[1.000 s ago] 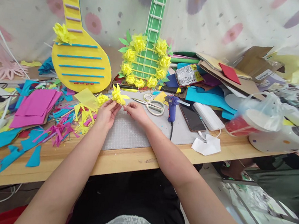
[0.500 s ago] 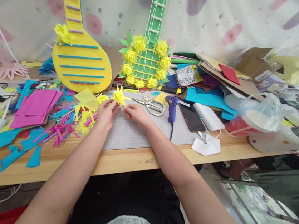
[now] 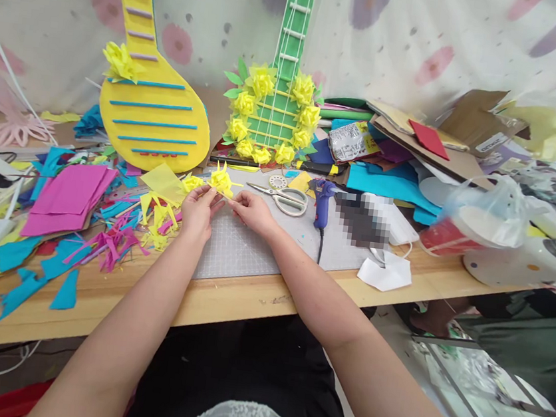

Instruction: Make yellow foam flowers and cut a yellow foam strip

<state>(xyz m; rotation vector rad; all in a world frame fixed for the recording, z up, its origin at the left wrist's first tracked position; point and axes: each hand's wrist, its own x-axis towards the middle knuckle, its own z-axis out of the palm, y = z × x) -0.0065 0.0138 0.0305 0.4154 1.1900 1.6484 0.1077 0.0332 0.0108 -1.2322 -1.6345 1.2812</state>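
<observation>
In the head view, the yellow paper flower (image 3: 221, 181) is above the far left part of the grey cutting mat (image 3: 232, 257). The left hand (image 3: 196, 212) pinches its base between thumb and fingers; the right hand (image 3: 256, 215) has thumb and forefinger closed on its lower right edge. Yellow scraps (image 3: 156, 225) crowd the left hand's outer side, with magenta sheets (image 3: 70, 201) farther left. Scissors (image 3: 292, 203) lie just beyond the right hand, blocking that side, and a blue glue gun (image 3: 322, 207) stands to their right, its cord running toward the table edge. Behind, a yellow lute shape (image 3: 155, 114) and a flower-trimmed green one (image 3: 274, 114) close off the back. A bagged cup (image 3: 456, 229) stands far right.
</observation>
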